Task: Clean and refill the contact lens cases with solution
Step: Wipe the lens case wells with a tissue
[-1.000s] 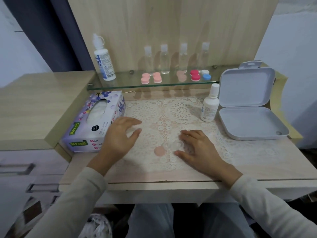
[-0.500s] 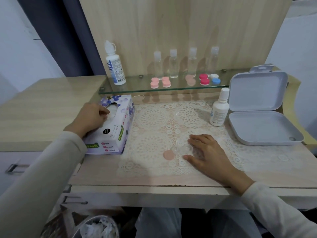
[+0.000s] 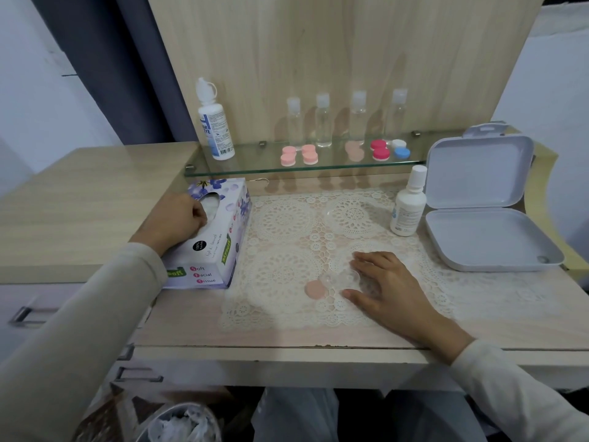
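Now | left hand (image 3: 178, 215) pinches tissue (image 3: 212, 202) | right hand (image 3: 385, 288) spread, touching lens case (image 3: 341, 279)

the desk (image 3: 318, 338) is viewed from a wide-angle camera worn on the head, faced forward and down; the left hand (image 3: 173, 220) and right hand (image 3: 387, 287) are seen close, the glass shelf (image 3: 255, 161) beyond.

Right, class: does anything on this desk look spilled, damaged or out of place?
Nothing spilled or damaged. One pink cap lies loose on the lace mat, off the clear lens case by the right hand; the left hand pinches a tissue.
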`<state>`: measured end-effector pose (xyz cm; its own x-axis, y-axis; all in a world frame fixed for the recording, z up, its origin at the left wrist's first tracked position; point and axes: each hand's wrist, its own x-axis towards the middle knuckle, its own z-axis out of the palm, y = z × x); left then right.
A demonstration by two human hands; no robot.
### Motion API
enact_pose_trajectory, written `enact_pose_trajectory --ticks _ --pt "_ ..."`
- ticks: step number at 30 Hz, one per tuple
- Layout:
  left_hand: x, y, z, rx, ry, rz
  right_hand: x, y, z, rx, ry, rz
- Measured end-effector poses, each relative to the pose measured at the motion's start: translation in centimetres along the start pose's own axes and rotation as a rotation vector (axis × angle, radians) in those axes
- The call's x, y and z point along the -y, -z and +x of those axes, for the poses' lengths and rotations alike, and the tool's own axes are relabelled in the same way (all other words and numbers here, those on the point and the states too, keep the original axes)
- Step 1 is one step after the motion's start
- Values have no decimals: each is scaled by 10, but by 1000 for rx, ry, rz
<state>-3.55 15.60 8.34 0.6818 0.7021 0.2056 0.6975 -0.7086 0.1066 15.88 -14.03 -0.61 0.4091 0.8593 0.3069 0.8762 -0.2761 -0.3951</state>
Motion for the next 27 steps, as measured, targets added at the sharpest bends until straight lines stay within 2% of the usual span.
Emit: enact_pose_trajectory --ticks 13,18,22,27 --pt "-8 2 -6 -31 3 60 1 1 -1 -5 4 -9" --pt "-6 0 -5 -61 45 13 1 0 0 -7 4 -12" --pt "-9 1 -7 -161 75 -49 1 1 0 -1 9 -5" --pt "-9 21 -3 -315 19 -140 0 0 0 -8 9 7"
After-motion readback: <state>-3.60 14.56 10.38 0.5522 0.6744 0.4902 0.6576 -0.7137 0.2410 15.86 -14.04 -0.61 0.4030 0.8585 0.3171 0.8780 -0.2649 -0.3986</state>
